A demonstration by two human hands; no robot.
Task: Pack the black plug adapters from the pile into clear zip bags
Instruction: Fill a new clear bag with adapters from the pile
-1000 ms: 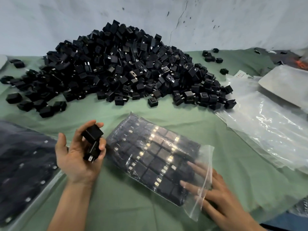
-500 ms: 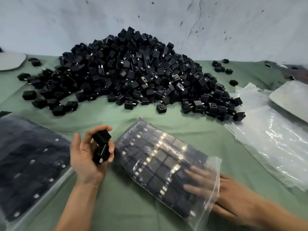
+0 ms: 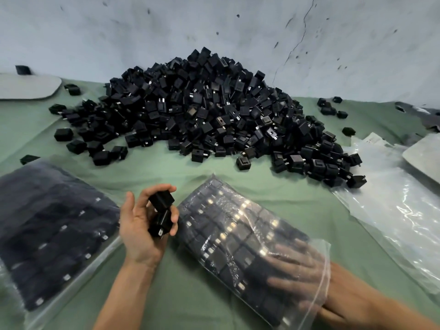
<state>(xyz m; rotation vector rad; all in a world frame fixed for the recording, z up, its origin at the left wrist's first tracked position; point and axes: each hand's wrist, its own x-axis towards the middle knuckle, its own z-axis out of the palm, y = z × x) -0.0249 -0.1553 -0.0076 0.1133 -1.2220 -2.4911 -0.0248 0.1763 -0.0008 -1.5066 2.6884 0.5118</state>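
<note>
A big pile of black plug adapters (image 3: 209, 115) lies on the green cloth against the wall. My left hand (image 3: 140, 232) is raised palm-up beside the pile's near edge and grips two black adapters (image 3: 162, 213), one above the other. A clear zip bag (image 3: 240, 236) packed with rows of adapters lies in front of me. My right hand (image 3: 309, 279) has its straight fingers inside the bag's open mouth, pressing on the adapters there; the hand is blurred behind the plastic.
A second filled bag (image 3: 47, 229) lies at the left. A stack of clear zip bags (image 3: 400, 217) with nothing in them lies at the right, with a pale flat board (image 3: 426, 158) beyond. Loose adapters (image 3: 331, 108) are scattered round the pile. A grey pad (image 3: 26, 86) sits far left.
My right hand has slid from on top of the bag's mouth to inside it. My left hand keeps holding the two adapters. The view has shifted rightward.
</note>
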